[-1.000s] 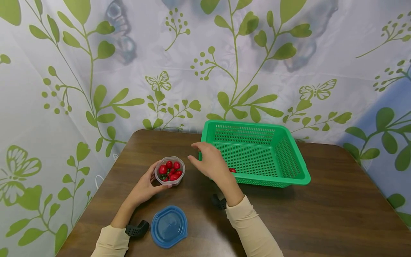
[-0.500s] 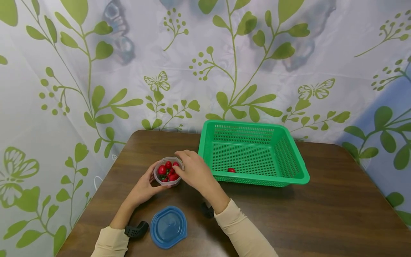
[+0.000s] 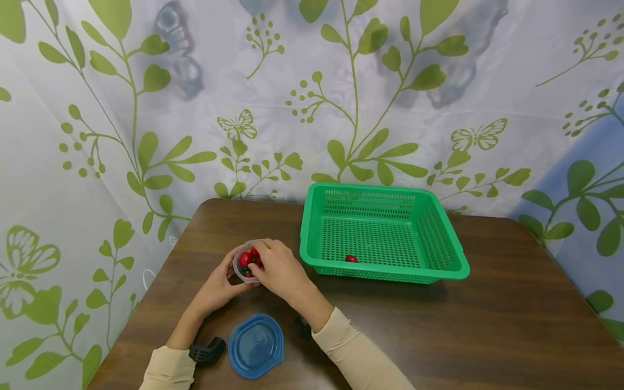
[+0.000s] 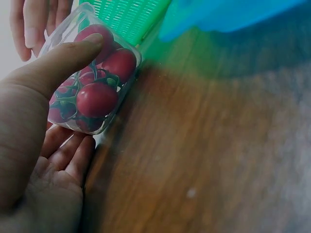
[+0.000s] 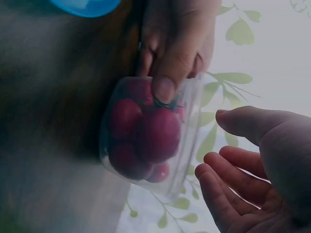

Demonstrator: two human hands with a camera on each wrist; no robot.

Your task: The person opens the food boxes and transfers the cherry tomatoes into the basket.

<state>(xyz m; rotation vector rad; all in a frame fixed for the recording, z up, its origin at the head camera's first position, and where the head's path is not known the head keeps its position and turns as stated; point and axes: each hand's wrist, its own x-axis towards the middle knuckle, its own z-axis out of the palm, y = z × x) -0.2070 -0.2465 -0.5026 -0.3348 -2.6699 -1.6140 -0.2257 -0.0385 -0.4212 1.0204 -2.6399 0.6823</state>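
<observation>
A small clear plastic container [image 3: 236, 267] full of red cherry tomatoes [image 3: 246, 259] stands on the table's left side. My left hand [image 3: 216, 284] grips it, thumb on the near side and fingers around the far side. Green stems show among the tomatoes through its wall in the left wrist view. My right hand [image 3: 280, 271] is over the container's right part, covering some tomatoes in the head view. Seen from the right wrist, the right thumb [image 5: 248, 124] and fingers are spread apart beside the container's mouth, with nothing between them.
A green slotted basket [image 3: 380, 238] stands at the back, right of the hands, with one small red tomato [image 3: 351, 259] near its front wall. A blue lid [image 3: 255, 346] lies on the brown table [image 3: 487, 325] in front of the container. A patterned curtain hangs behind.
My right hand has moved left from the basket's left edge to over the container. The tomato in the basket, partly hidden before, now shows. The left hand and container have stayed in place.
</observation>
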